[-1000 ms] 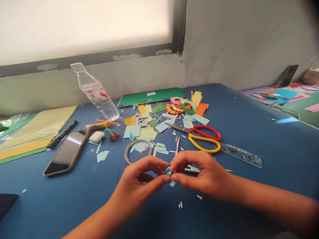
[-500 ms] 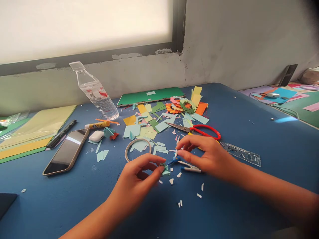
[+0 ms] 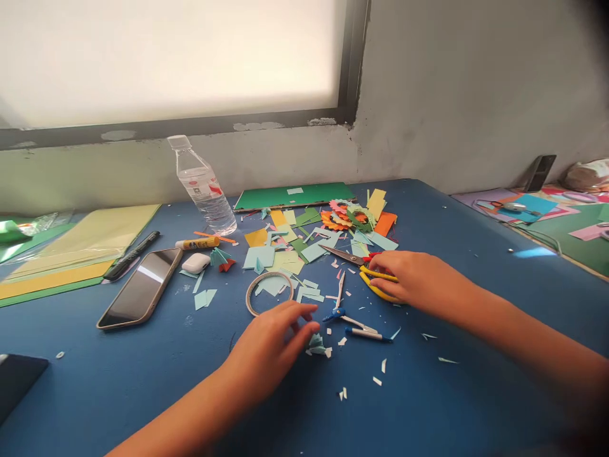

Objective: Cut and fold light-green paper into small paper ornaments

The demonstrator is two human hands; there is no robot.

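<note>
— Right hand [image 3: 413,279] now? Gone off the folded paper bit [image 3: 316,343], over onto the scissors [image 3: 375,279], fingers curling round.
— Left hand [image 3: 271,343]? Loosely pinching that bit, low on the desk [image 3: 143,381].

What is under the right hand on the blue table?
The right hand lies over the scissors: yellow and red handle loops show at its fingers, and the blades stick out toward the paper scraps. The rest of the handles is covered.

The scissors [image 3: 368,271] are lying on the table [image 3: 476,304] under the right hand [image 3: 413,279]. The tape ring [image 3: 268,292] is sitting left of them. The phone [image 3: 141,288] is lying farther left, and the bottle [image 3: 203,186] is standing behind it.
</note>
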